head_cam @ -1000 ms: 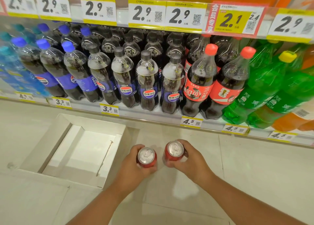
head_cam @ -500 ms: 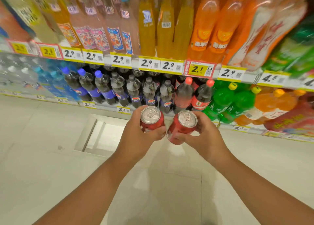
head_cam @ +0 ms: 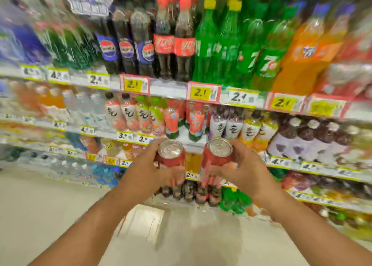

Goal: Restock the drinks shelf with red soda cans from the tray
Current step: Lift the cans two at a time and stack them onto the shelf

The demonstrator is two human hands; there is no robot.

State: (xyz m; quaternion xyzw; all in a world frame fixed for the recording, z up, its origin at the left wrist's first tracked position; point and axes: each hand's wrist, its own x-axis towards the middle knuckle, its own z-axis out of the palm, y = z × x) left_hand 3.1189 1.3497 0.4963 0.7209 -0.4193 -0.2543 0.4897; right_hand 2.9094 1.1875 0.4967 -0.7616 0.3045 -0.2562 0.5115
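Each hand holds one red soda can upright, silver tops toward me. My left hand [head_cam: 150,172] grips the left red can [head_cam: 171,155]; my right hand [head_cam: 244,170] grips the right red can [head_cam: 216,157]. Both cans are raised side by side, a small gap apart, in front of the drinks shelf [head_cam: 193,144] with small juice bottles. The white cardboard tray [head_cam: 141,221] lies on the floor below my arms, partly hidden and blurred.
Rows of large cola, green and orange soda bottles [head_cam: 219,42] fill the upper shelf. Yellow price tags [head_cam: 203,92] line the shelf edges. Small cola bottles [head_cam: 189,191] stand on a low shelf under the cans. Pale floor tiles [head_cam: 40,215] spread to the left.
Both hands have lifted the cans higher, from floor level up past the lower shelves. The view has swung upward, and the tray has dropped toward the bottom of the frame.
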